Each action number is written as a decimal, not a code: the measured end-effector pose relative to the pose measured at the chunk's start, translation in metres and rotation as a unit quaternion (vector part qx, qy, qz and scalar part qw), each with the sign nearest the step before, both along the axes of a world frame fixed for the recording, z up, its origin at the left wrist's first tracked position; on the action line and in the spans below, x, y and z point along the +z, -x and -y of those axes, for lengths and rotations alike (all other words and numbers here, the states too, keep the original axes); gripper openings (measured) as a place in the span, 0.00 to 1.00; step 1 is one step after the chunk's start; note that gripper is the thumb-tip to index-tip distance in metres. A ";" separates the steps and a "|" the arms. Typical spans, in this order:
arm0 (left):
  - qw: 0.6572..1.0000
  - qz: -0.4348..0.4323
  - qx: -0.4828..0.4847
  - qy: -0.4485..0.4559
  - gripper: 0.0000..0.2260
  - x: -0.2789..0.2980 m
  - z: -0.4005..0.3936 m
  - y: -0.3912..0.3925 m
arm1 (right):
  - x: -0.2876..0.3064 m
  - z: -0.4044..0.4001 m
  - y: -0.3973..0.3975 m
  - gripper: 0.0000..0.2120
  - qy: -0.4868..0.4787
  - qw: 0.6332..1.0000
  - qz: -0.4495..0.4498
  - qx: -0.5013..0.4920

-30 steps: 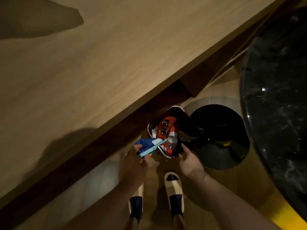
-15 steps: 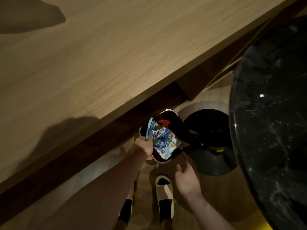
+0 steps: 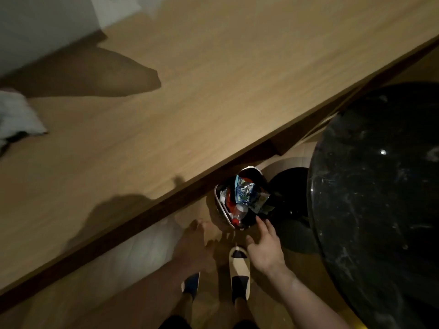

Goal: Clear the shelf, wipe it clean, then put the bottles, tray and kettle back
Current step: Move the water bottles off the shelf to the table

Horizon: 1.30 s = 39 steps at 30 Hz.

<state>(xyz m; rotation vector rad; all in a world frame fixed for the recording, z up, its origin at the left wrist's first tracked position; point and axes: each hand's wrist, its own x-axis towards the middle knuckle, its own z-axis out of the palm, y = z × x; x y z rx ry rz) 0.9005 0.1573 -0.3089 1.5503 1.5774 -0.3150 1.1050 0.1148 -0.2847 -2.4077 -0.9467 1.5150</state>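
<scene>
A small bin (image 3: 219, 198) sits half under the wooden worktop (image 3: 213, 91) edge, stuffed with wrappers and a plastic bottle (image 3: 238, 212). The right hand (image 3: 264, 248) reaches its rim, fingers loose, holding nothing. The left hand (image 3: 194, 243) beside it is dim and blurred; its grip is unclear.

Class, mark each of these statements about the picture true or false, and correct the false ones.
1. The bin holds a blue wrapper. True.
2. The right hand grips a bottle. False: its fingers are spread, holding nothing.
3. The bin stands on the wooden shelf. False: it stands on the floor, below the shelf's edge.
4. A dark round tabletop is at the right. True.
5. The left hand holds the wrapper. False: it is empty.
</scene>
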 end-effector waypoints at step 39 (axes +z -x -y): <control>0.924 -0.083 0.303 -0.215 0.31 0.396 0.161 0.282 | 0.357 -0.041 0.229 0.35 -0.167 0.846 -0.077 0.500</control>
